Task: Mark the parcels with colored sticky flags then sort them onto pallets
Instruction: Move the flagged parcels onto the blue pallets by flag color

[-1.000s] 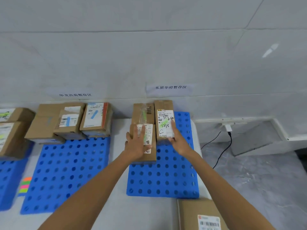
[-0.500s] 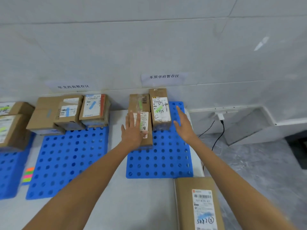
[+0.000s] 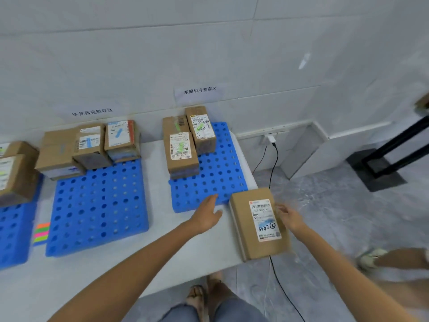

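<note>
**At the counter's point(image 3: 157, 263) right edge: next parcel point(image 3: 257, 240)**

It lies just beside the right-hand blue pallet point(image 3: 216, 180). Right hand point(image 3: 290, 218) touches its side — grip too blurred to judge; left hand point(image 3: 206, 214) hovers flat, empty. Next, likely: grasp it, then flag it from the sticky flags point(image 3: 41, 233).

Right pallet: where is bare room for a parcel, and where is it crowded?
The right pallet is bare across its front half and right side; green-flagged parcels crowd its back left corner. The middle pallet is bare forward of its blue-flagged parcels.
</note>
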